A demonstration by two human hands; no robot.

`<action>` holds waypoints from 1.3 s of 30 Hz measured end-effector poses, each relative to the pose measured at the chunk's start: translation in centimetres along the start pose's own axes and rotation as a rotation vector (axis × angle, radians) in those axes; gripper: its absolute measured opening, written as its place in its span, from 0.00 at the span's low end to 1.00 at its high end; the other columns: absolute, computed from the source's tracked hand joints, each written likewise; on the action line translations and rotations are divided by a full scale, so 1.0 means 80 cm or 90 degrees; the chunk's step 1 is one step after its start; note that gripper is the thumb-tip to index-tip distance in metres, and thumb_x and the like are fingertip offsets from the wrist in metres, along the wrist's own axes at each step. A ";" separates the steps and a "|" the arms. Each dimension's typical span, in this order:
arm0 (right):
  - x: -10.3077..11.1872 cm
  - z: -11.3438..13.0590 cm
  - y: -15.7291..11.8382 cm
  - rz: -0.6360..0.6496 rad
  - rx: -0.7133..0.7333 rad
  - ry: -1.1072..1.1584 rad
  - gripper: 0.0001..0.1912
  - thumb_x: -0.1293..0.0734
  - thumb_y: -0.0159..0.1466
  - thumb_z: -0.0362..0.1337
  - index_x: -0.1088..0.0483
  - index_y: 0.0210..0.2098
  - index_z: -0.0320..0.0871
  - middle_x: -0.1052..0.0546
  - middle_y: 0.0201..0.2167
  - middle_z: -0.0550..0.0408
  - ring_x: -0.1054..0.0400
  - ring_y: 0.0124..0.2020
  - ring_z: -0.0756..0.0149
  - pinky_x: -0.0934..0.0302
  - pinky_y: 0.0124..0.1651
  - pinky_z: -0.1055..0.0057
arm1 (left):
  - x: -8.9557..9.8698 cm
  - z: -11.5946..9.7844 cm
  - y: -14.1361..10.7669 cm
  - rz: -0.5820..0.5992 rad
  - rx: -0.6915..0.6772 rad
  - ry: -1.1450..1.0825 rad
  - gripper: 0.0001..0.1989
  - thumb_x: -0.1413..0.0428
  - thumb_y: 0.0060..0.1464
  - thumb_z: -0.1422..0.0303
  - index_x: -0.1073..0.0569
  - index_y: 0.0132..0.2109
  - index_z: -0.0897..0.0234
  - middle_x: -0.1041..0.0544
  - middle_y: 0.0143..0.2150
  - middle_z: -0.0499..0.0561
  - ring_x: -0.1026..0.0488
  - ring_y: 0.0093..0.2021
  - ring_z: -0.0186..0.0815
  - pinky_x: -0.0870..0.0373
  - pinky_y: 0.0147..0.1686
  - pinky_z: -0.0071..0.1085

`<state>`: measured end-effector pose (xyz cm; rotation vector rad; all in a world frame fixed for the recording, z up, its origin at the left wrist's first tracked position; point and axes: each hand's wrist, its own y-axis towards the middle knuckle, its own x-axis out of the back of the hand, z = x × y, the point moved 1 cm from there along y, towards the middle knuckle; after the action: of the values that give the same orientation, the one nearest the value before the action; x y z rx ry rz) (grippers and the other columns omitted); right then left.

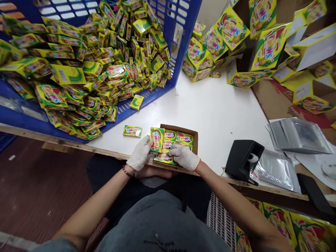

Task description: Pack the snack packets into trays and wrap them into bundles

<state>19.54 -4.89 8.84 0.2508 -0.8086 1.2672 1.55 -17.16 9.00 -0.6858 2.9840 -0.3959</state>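
Observation:
My left hand (139, 154), in a white glove, grips a small yellow-green packet (156, 140) over the left side of an open cardboard box (194, 141). Rows of similar packets (184, 137) lie inside that box at the table's front edge. My right hand (184, 156), also gloved, reaches into the box with its fingers bent down onto the packets; whether it pinches one is hidden. To the left of the box, a loose packet (132, 131) lies flat on the white table (210, 105).
A blue crate (183, 38) heaped with packets fills the back left. Printed boxes (232, 28) are piled at the back right. Right of the box stand a black tape dispenser (243, 161) and clear plastic sleeves (299, 134). Another packet (137, 102) lies by the crate's edge.

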 end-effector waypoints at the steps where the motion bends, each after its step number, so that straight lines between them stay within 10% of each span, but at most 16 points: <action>1: 0.000 -0.002 -0.003 -0.008 -0.003 0.028 0.10 0.37 0.62 0.27 0.24 0.33 0.44 0.27 0.37 0.54 0.32 0.41 0.66 0.38 0.46 0.70 | -0.001 -0.001 -0.001 0.012 -0.005 0.002 0.18 0.48 0.58 0.52 0.32 0.42 0.63 0.23 0.38 0.50 0.27 0.34 0.33 0.28 0.31 0.29; 10: 0.055 0.032 0.005 -0.250 0.004 0.219 0.20 0.38 0.65 0.39 0.36 0.56 0.43 0.26 0.52 0.49 0.31 0.52 0.61 0.36 0.55 0.63 | -0.008 -0.054 0.008 0.012 -0.238 0.375 0.18 0.51 0.62 0.63 0.27 0.54 0.63 0.22 0.52 0.54 0.26 0.50 0.40 0.29 0.53 0.37; 14: 0.077 0.030 0.010 -0.223 -0.082 0.241 0.23 0.36 0.62 0.37 0.36 0.57 0.45 0.23 0.42 0.53 0.27 0.41 0.62 0.31 0.44 0.66 | -0.008 -0.063 0.024 0.018 -0.326 0.502 0.18 0.53 0.65 0.65 0.28 0.56 0.61 0.23 0.51 0.53 0.27 0.51 0.38 0.31 0.54 0.34; 19: 0.045 0.001 0.012 -0.183 -0.321 0.329 0.29 0.41 0.64 0.35 0.44 0.65 0.45 0.27 0.28 0.58 0.30 0.22 0.65 0.33 0.25 0.69 | 0.074 -0.039 0.060 -0.053 -0.252 0.788 0.25 0.45 0.54 0.66 0.31 0.60 0.65 0.32 0.61 0.60 0.35 0.60 0.49 0.37 0.60 0.42; 25: 0.002 -0.008 0.032 -0.148 -0.283 0.132 0.23 0.35 0.61 0.34 0.28 0.56 0.44 0.22 0.39 0.50 0.27 0.43 0.58 0.34 0.52 0.61 | 0.148 0.018 0.077 -0.011 -0.153 0.819 0.26 0.46 0.51 0.66 0.30 0.58 0.68 0.26 0.54 0.61 0.31 0.54 0.50 0.36 0.56 0.43; 33: 0.016 -0.005 0.034 -0.176 -0.167 -0.034 0.19 0.32 0.62 0.38 0.25 0.52 0.42 0.30 0.48 0.46 0.33 0.46 0.59 0.38 0.53 0.65 | 0.044 -0.025 0.053 -0.136 -0.328 0.477 0.33 0.41 0.51 0.58 0.34 0.61 0.67 0.27 0.53 0.59 0.29 0.51 0.44 0.30 0.53 0.40; 39: 0.020 0.027 0.032 -0.277 -0.001 0.341 0.18 0.37 0.64 0.46 0.30 0.48 0.41 0.23 0.43 0.50 0.30 0.45 0.59 0.35 0.49 0.64 | -0.039 -0.045 0.033 -0.120 -0.447 0.547 0.30 0.40 0.49 0.65 0.31 0.59 0.69 0.27 0.51 0.61 0.30 0.52 0.48 0.32 0.55 0.44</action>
<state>16.42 -4.13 10.77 0.0700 -0.2710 0.8608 2.85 -12.70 11.77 -1.0608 3.9091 0.5519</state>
